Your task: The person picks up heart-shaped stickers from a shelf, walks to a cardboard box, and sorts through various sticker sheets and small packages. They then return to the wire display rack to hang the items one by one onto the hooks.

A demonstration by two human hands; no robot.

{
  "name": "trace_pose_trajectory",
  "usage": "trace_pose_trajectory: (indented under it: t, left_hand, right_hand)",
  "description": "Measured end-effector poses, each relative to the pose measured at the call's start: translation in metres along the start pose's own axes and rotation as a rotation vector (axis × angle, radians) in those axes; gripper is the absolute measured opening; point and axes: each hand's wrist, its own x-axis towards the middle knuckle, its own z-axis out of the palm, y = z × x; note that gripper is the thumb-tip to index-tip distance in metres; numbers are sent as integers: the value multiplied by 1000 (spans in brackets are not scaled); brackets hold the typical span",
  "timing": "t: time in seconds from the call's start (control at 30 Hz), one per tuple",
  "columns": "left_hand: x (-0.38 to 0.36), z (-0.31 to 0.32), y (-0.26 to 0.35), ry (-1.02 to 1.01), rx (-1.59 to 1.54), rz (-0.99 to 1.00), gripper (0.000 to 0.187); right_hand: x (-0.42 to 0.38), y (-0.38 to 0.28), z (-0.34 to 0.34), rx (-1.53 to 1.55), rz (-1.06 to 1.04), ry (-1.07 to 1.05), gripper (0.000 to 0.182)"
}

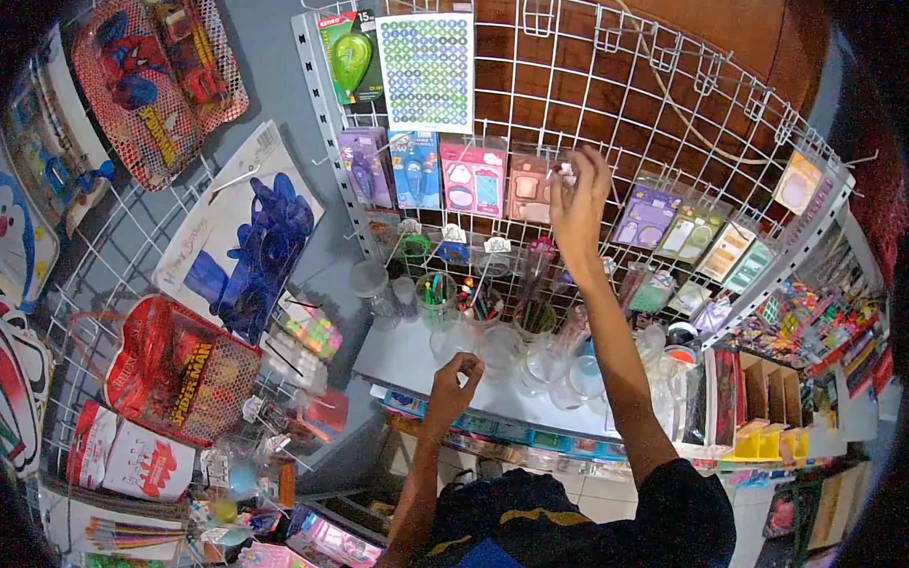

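Observation:
My right hand (581,203) is raised to the white wire rack (492,75), its fingers curled around a small whitish thing that I cannot make out. Right beside those fingers hangs a peach-coloured carded packet (530,184), partly covered by the hand. To its left hang a pink packet (473,177), a blue packet (413,170) and a purple packet (362,168). Lower down, my left hand (457,382) has its fingers bent in and the thumb near the index finger. It is in front of the clear plastic jars (500,352) on the white shelf (397,352).
More packets, among them a purple one (645,216) and a green one (692,235), hang to the right. Bare wire hooks (540,15) stick out above. On the left wall hang a red pouch (176,369) and blue scissors (266,242). Yellow bins (764,442) stand at right.

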Motion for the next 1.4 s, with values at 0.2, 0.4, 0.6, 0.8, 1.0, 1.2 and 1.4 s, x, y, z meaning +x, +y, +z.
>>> trace_pose_trajectory:
  t: [0.2, 0.4, 0.6, 0.8, 1.0, 1.2, 1.4]
  left_hand:
    - [-2, 3, -1, -37, 27, -35, 24]
    - [-7, 0, -5, -2, 38, -47, 22]
    - [-9, 1, -22, 48, 29, -17, 18]
    - [-5, 11, -14, -12, -8, -77, 17]
    - [-7, 31, -33, -106, -56, -69, 21]
    - [-10, 44, -11, -229, -83, -140, 26]
    - [-12, 56, -7, -269, -108, -107, 23]
  right_hand:
    - [13, -7, 8, 265, 132, -118, 26]
    - [19, -1, 24, 263, 23, -63, 17]
    - [15, -6, 20, 280, 165, -88, 21]
    - [-31, -27, -40, 274, 96, -217, 10]
    - [-32, 11, -138, 110, -10, 0, 16]
    - [14, 67, -178, -7, 74, 194, 6]
    - [16, 76, -176, -13, 84, -44, 21]
